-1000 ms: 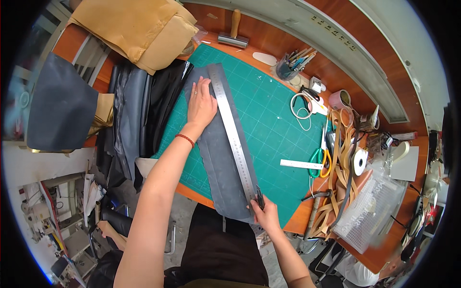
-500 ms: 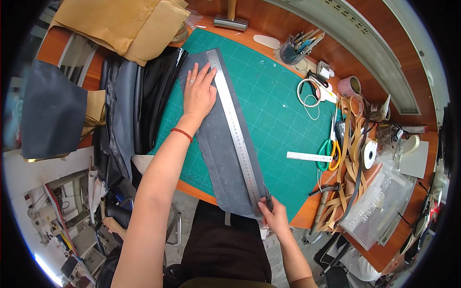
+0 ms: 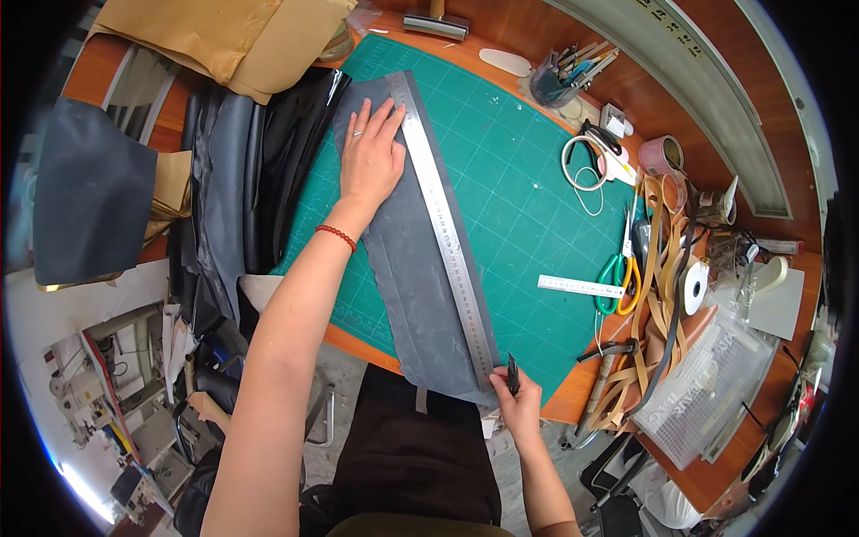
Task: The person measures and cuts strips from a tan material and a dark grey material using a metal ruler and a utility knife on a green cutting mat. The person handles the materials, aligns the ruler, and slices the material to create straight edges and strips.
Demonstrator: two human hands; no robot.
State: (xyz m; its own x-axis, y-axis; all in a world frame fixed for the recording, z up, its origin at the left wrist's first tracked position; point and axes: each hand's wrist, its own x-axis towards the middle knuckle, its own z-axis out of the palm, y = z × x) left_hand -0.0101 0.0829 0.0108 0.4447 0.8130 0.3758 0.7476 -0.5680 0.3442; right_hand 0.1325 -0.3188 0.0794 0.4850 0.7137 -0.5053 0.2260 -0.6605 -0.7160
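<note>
A long strip of dark grey leather [image 3: 416, 295] lies slantwise on the green cutting mat [image 3: 537, 215], its near end hanging about the table edge. Along its right side rests a steel ruler [image 3: 438, 210]. My left hand [image 3: 371, 161] presses flat near the far end, fingers stretched over the leather and fingertips at the ruler's edge. My right hand [image 3: 521, 401] is closed round a black craft knife [image 3: 513, 371], its tip pointing away from me. The thumb and finger of that hand touch the ruler's near end, and the knife stands just right of the leather.
Scissors [image 3: 626, 259] and a short white ruler [image 3: 577, 286] lie on the mat's right side. Tan leather straps [image 3: 660, 295] and a thread spool [image 3: 693, 286] are beyond them. Folded dark leather [image 3: 228, 197] lies left; a pen cup [image 3: 553, 88] and roller [image 3: 436, 25] stand behind.
My right hand has turned a little, and the knife has moved from the leather's right edge to just beside it. My left hand stays on the leather and ruler. The view has shifted slightly.
</note>
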